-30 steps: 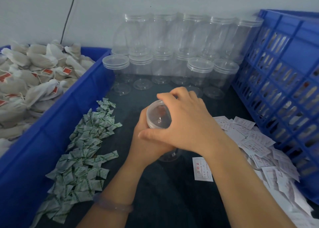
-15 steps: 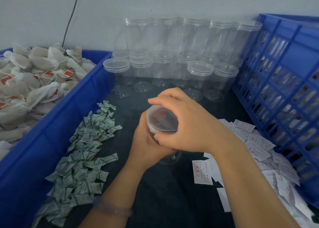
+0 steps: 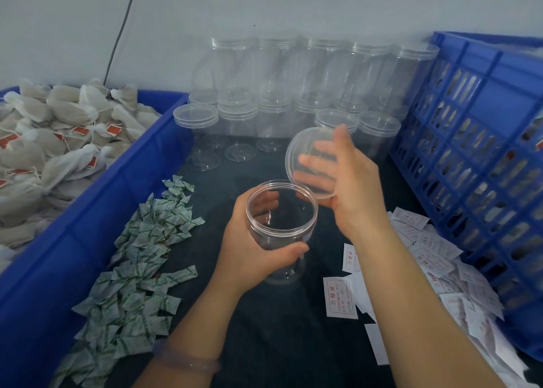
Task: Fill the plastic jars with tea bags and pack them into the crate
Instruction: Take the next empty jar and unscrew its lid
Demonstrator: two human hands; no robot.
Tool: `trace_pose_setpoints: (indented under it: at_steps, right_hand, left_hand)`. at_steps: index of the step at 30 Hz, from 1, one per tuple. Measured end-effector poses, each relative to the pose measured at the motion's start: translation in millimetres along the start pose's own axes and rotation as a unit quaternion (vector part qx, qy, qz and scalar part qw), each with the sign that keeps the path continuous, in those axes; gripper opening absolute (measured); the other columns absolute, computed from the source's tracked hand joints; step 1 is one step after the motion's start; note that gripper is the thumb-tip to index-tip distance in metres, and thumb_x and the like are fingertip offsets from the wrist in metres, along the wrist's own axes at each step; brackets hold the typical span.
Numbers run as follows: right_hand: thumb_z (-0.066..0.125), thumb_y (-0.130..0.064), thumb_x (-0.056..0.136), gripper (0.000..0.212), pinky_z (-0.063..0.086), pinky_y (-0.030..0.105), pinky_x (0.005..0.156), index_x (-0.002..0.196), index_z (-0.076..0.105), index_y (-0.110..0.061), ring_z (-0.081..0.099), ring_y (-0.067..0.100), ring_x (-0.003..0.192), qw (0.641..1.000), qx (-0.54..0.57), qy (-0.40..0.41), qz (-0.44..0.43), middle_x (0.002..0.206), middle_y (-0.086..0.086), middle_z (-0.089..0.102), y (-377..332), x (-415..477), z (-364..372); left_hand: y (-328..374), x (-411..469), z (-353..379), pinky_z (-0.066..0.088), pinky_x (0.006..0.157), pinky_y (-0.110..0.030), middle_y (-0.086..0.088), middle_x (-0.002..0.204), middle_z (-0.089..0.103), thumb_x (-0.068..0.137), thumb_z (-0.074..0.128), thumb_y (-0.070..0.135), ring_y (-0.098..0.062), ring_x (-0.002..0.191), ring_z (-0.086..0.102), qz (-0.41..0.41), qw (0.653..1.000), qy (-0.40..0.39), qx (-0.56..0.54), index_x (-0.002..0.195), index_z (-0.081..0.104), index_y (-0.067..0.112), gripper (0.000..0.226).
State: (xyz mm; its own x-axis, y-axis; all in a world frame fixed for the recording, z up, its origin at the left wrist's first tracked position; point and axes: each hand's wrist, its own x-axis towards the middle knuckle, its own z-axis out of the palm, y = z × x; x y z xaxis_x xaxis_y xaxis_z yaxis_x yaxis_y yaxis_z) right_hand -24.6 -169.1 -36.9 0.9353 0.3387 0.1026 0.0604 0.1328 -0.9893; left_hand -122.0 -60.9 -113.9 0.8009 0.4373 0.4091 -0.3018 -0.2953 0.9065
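An empty clear plastic jar is gripped around its body by the left hand above the dark table. Its lid, already off, is held in the right hand. No tea bags are inside; filling and packing into the crate are judged outstanding.

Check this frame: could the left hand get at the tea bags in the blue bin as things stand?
Probably not at once. The left hand is wrapped around the open jar. The path left to the tea bags looks free apart from the blue bin wall, but the hand must first release the jar.
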Motion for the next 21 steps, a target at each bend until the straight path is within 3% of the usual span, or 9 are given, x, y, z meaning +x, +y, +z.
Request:
trace_pose_setpoints:
  at_steps: [2, 6, 9, 11, 12, 14, 16, 18, 21]
  right_hand:
    - [0.037, -0.061, 0.095, 0.046, 0.057, 0.031, 0.052, 0.106, 0.057, -0.02, 0.074, 0.023, 0.07, 0.994, 0.043, 0.024, 0.095, 0.08, 0.006, 0.076, 8, 10, -11]
    - [0.033, -0.057, 0.099, 0.046, 0.05, 0.029, 0.058, 0.11, 0.055, -0.018, 0.067, 0.016, 0.064, 0.98, -0.077, 0.043, 0.181, 0.074, -0.002, 0.075, 39, 20, -20]
    - [0.042, -0.054, 0.097, 0.048, 0.049, 0.039, 0.083, 0.119, 0.058, -0.014, 0.059, 0.022, 0.098, 0.942, -0.291, 0.0, 0.169, 0.12, 0.012, 0.063, 65, 22, -18]
    - [0.042, -0.054, 0.096, 0.057, 0.034, 0.047, 0.106, 0.133, 0.051, -0.011, 0.037, 0.031, 0.132, 0.87, -0.486, 0.007, 0.086, 0.145, 0.016, 0.041, 74, 20, -16]
    - [0.04, -0.052, 0.097, 0.056, 0.028, 0.049, 0.11, 0.133, 0.052, -0.011, 0.028, 0.032, 0.139, 0.862, -0.505, 0.023, 0.033, 0.149, 0.016, 0.036, 69, 17, -13]
    - [0.037, -0.051, 0.099, 0.054, 0.035, 0.048, 0.107, 0.116, 0.064, -0.009, 0.043, 0.029, 0.132, 0.92, -0.39, 0.03, -0.031, 0.136, 0.015, 0.054, 58, 16, -10]
    - [0.033, -0.061, 0.094, 0.063, 0.048, 0.039, 0.097, 0.106, 0.07, -0.012, 0.064, 0.019, 0.108, 0.99, -0.133, -0.039, 0.009, 0.111, 0.006, 0.071, 42, 8, -3]
    - [0.026, -0.069, 0.081, 0.072, 0.054, 0.029, 0.089, 0.1, 0.072, -0.017, 0.07, 0.013, 0.096, 0.993, 0.006, -0.113, 0.044, 0.098, 0.0, 0.076, 39, 2, 6]
    - [0.018, -0.059, 0.089, 0.071, 0.053, 0.015, 0.067, 0.087, 0.073, -0.014, 0.071, 0.005, 0.078, 0.988, 0.053, -0.138, 0.035, 0.079, -0.003, 0.076, 57, -3, 21]
  left_hand:
    - [-2, 0, 0, 0.048, 0.1, -0.036, 0.004, 0.122, 0.059, 0.046, 0.081, 0.035, -0.005, 0.115, 0.058, 0.002, 1.0, -0.001, -0.003, 0.117, 0.047, 0.032, 0.078]
    - [-6, 1, 0, 0.048, 0.1, -0.036, 0.004, 0.123, 0.059, 0.047, 0.081, 0.035, -0.007, 0.115, 0.058, 0.009, 1.0, -0.002, 0.003, 0.119, 0.047, 0.031, 0.079]
    - [-7, 1, -1, 0.047, 0.101, -0.036, 0.005, 0.124, 0.059, 0.048, 0.082, 0.035, -0.008, 0.117, 0.057, 0.013, 1.0, -0.006, 0.006, 0.121, 0.047, 0.03, 0.08]
    - [-9, 1, -2, 0.048, 0.1, -0.037, 0.005, 0.124, 0.058, 0.048, 0.082, 0.036, -0.008, 0.117, 0.057, 0.016, 1.0, -0.005, 0.005, 0.12, 0.047, 0.031, 0.08]
    - [-10, 2, -2, 0.048, 0.1, -0.037, 0.005, 0.124, 0.058, 0.048, 0.082, 0.036, -0.009, 0.118, 0.057, 0.019, 1.0, -0.005, 0.005, 0.12, 0.047, 0.032, 0.08]
    - [-12, 2, -1, 0.048, 0.099, -0.035, 0.005, 0.125, 0.058, 0.047, 0.082, 0.037, -0.009, 0.118, 0.057, 0.023, 1.0, -0.005, 0.002, 0.12, 0.046, 0.032, 0.081]
    - [-13, 3, -1, 0.048, 0.098, -0.03, 0.005, 0.125, 0.058, 0.046, 0.082, 0.039, -0.008, 0.118, 0.057, 0.026, 1.0, -0.005, -0.004, 0.12, 0.046, 0.031, 0.083]
    - [-14, 6, -1, 0.047, 0.095, -0.025, 0.002, 0.123, 0.059, 0.052, 0.08, 0.044, -0.01, 0.117, 0.058, 0.042, 0.998, -0.009, -0.034, 0.123, 0.047, 0.023, 0.081]
    - [-18, 8, 1, 0.048, 0.096, -0.028, -0.011, 0.119, 0.064, 0.073, 0.056, 0.074, -0.019, 0.114, 0.061, 0.017, 0.988, 0.023, -0.154, 0.12, 0.054, 0.004, 0.085]
